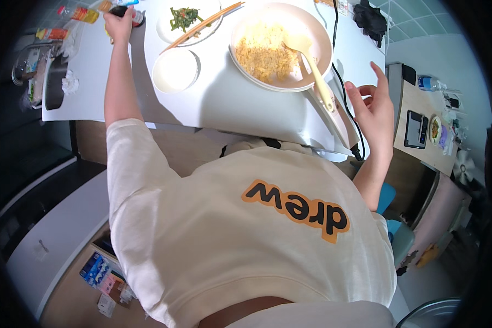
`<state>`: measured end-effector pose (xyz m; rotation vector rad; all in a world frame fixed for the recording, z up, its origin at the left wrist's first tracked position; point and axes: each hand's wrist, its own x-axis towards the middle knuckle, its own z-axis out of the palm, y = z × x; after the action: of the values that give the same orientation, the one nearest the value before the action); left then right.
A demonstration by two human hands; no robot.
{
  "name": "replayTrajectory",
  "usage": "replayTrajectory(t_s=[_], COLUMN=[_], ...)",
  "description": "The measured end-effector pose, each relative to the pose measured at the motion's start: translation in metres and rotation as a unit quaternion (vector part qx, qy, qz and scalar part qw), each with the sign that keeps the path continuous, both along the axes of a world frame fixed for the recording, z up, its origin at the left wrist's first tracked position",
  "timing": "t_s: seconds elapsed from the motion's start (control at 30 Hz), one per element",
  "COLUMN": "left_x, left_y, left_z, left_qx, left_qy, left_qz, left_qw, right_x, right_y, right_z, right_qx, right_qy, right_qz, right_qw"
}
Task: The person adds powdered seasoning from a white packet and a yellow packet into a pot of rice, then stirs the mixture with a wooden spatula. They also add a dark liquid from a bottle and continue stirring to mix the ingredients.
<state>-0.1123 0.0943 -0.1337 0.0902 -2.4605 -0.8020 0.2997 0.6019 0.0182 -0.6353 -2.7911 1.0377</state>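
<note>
At the far left of the white counter, my left hand [119, 27] is closed around a dark bottle [138, 18], probably of sauce, which lies tilted in the grip. My right hand [372, 104] hovers with fingers apart, holding nothing, just right of the handle [339, 119] of an electric frying pan. Inside the pale pan [320, 30] is yellow fried rice [266, 57], and a cream-coloured spatula [317, 78] rests in it with its grip over the rim. A white bowl [175, 71] stands left of the pan, its inside pale with no food visible.
Wooden chopsticks [201, 28] lie across a plate of cooked greens [184, 18]. A black power cord [339, 74] runs along the pan's right side. Condiment bottles [84, 14] stand at the upper left, near a sink basin [56, 84]. A black plastic bag [370, 20] lies at the upper right.
</note>
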Motion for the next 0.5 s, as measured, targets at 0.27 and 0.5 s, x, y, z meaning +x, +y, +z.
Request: replayTrajectory(t_s=[0.27, 0.5], left_x=[0.118, 0.295], left_y=[0.044, 0.173], left_z=[0.118, 0.139], left_qx=[0.092, 0.277], left_qy=[0.190, -0.169], left_qz=[-0.162, -0.374], left_qw=[0.964, 0.869], right_x=[0.019, -0.010], right_y=[0.013, -0.052], right_z=[0.004, 0.014], right_qx=[-0.039, -0.108], right_qy=[0.120, 0.210], right_qz=[-0.035, 0.185], right_qw=[0.991, 0.954])
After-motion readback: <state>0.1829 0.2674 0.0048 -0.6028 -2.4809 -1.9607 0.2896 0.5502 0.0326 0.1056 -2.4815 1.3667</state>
